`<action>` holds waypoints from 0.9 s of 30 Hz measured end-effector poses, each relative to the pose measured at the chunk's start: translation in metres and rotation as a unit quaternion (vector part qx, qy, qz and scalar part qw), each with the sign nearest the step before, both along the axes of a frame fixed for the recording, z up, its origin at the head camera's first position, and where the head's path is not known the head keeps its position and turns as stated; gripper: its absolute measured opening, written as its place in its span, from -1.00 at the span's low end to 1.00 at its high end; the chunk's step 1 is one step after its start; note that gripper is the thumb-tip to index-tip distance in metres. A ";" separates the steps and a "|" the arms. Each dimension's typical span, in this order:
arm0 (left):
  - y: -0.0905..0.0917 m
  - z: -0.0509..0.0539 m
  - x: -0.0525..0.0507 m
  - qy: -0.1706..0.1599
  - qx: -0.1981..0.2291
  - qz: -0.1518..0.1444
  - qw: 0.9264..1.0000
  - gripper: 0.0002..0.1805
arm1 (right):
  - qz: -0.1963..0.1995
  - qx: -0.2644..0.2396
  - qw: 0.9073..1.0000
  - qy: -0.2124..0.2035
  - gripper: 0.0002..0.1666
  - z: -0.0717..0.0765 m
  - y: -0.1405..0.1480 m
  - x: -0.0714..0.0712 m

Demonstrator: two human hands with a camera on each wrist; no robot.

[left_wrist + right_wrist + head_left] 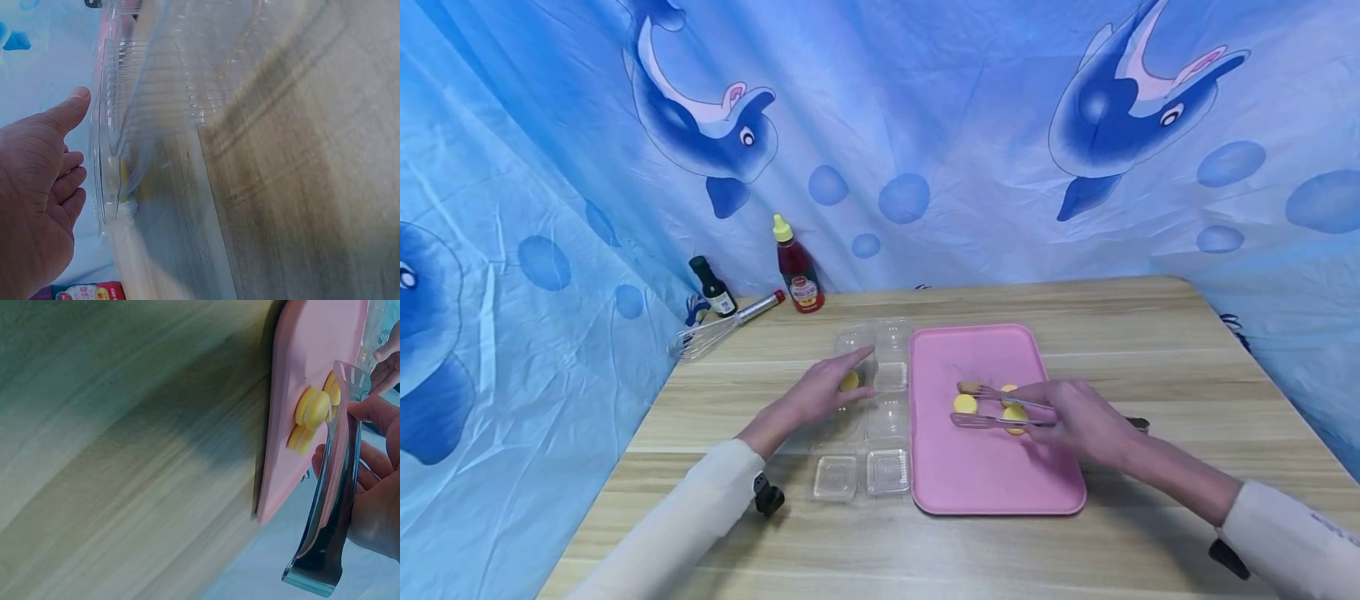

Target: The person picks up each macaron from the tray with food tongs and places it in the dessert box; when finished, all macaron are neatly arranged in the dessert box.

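Observation:
My right hand [1086,421] holds metal tongs [347,500] over the pink tray [962,492], fingers and thumb around the two arms. Three yellow macarons [312,408] show on the tray; one macaron [966,405] lies between the tong ends in the head view, though I cannot tell if they touch it. My left hand [820,390] reaches over a clear plastic container [889,471] with several compartments, thumb and index finger spread apart. Another yellow macaron [849,381] sits in a compartment below that hand. In the left wrist view, the thumb is beside the container's edge.
At the back left stand a red sauce bottle [801,279] with a yellow cap and a small dark bottle [713,287]. A whisk [726,325] lies before them. Blue dolphin-print curtain [940,125] hangs behind the wooden table [1120,321].

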State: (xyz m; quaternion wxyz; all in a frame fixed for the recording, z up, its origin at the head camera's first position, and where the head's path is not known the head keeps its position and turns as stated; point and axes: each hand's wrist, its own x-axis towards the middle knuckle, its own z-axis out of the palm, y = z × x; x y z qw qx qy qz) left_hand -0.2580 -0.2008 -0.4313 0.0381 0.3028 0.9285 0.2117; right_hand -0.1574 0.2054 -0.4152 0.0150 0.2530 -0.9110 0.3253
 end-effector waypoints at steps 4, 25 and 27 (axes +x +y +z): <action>0.001 -0.001 -0.001 -0.001 -0.004 0.000 1.000 -0.11 | -0.002 0.003 1.000 0.014 -0.43 -0.004 0.000 0.001; 0.005 -0.003 -0.004 -0.006 -0.014 0.012 1.000 -0.12 | 0.001 -0.023 0.999 0.032 -0.47 -0.011 0.004 0.007; 0.006 -0.002 -0.004 -0.006 -0.014 0.011 1.000 -0.13 | -0.001 -0.024 0.999 0.029 -0.47 -0.011 0.003 0.007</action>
